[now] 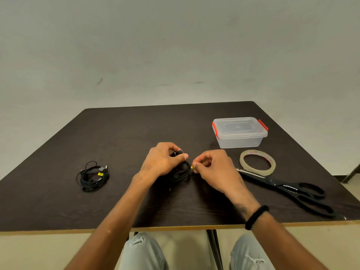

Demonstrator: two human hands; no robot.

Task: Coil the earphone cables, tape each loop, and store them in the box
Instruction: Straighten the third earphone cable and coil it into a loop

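My left hand (pixel 162 160) grips a black earphone cable bundle (pixel 182 172) just above the middle of the dark table, with an earbud showing at my fingertips. Beside it, my right hand (pixel 213 168) pinches a small yellow tag on that cable's right side. A second black earphone cable (pixel 93 177) lies coiled on the table to the left, with a yellow tag on it. The clear plastic box (pixel 239 132) with red clips stands at the back right, its lid on. A roll of clear tape (pixel 257 162) lies flat in front of the box.
Black scissors (pixel 288 190) lie at the right, near the table's front edge, blades pointing toward my right hand. The dark table (pixel 136 129) ends against a plain wall behind. My knees show under the front edge.
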